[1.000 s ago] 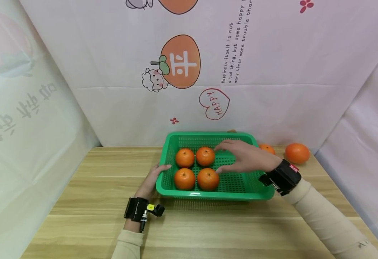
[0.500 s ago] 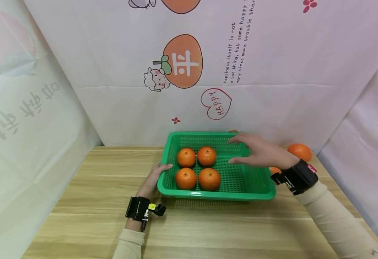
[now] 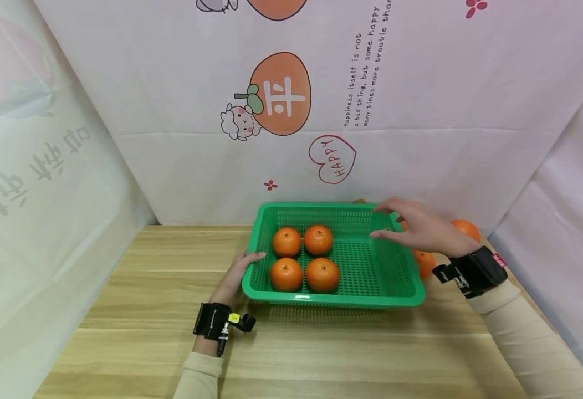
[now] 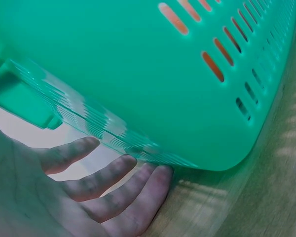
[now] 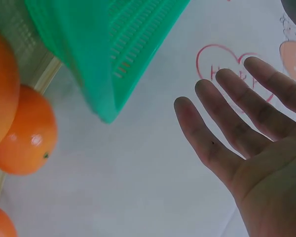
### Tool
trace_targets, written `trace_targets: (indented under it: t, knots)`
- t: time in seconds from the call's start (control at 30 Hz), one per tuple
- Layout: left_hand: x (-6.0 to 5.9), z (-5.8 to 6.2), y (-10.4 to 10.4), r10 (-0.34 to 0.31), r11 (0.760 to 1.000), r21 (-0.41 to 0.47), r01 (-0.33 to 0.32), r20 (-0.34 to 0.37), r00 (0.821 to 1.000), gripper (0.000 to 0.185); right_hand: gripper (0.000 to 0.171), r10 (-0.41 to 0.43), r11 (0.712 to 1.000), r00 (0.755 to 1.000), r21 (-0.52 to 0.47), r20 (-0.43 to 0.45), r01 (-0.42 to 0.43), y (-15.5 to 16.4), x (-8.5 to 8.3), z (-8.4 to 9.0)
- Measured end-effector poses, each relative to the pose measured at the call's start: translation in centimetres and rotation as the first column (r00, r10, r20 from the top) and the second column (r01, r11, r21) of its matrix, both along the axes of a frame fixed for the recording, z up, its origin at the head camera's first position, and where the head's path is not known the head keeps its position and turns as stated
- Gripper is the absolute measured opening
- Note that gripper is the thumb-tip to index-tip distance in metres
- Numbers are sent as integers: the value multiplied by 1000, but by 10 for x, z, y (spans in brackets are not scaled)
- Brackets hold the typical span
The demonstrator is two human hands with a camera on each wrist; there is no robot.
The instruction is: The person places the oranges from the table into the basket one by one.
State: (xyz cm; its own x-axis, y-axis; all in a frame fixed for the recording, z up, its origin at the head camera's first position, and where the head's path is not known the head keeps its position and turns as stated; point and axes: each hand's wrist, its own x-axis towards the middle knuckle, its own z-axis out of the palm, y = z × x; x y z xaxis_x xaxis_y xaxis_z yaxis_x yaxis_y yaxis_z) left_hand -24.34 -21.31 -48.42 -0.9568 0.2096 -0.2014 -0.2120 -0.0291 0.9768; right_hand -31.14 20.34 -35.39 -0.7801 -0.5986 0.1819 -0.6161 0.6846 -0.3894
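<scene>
A green plastic basket (image 3: pixel 331 300) with slotted walls stands on the table and holds several oranges (image 3: pixel 322 275), grouped in its left half. My left hand (image 3: pixel 233 278) grips the basket's left side, thumb over the rim. In the left wrist view its fingers (image 4: pixel 138 190) lie against the outer wall. Over the basket's right end hovers my right hand (image 3: pixel 421 227), fingers spread and holding nothing. Beyond that end, partly under the right hand and wrist, lie more oranges, one beside the rim (image 3: pixel 424 265) and another farther back (image 3: pixel 466 229).
The wooden table (image 3: pixel 162 299) extends left and in front of the basket. A printed white cloth (image 3: pixel 197 177) hangs close behind the basket, with more cloth at both sides. In the right wrist view, oranges (image 5: pixel 27 133) sit close by the basket's corner.
My right hand has moved right, from beside the oranges in the basket to above its right end, staying empty. The left hand and the basket have stayed in place.
</scene>
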Motion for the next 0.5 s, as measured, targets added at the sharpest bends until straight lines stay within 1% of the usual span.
trace_targets:
  t: [0.23,0.37,0.5]
  knots:
    - [-2,0,0,-4,1000,-2,4,0,1000,73,60,-50,998,999,-31,-11,49,23,-5,-6]
    - [-2,0,0,1,1000,-4,-1,5,1000,71,59,-105,994,995,-43,-4,104,35,-13,-7]
    - [-1,-1,-1,-1,1000,-16,1,1,1000,72,57,-130,991,991,-38,-13,130,45,-21,-9]
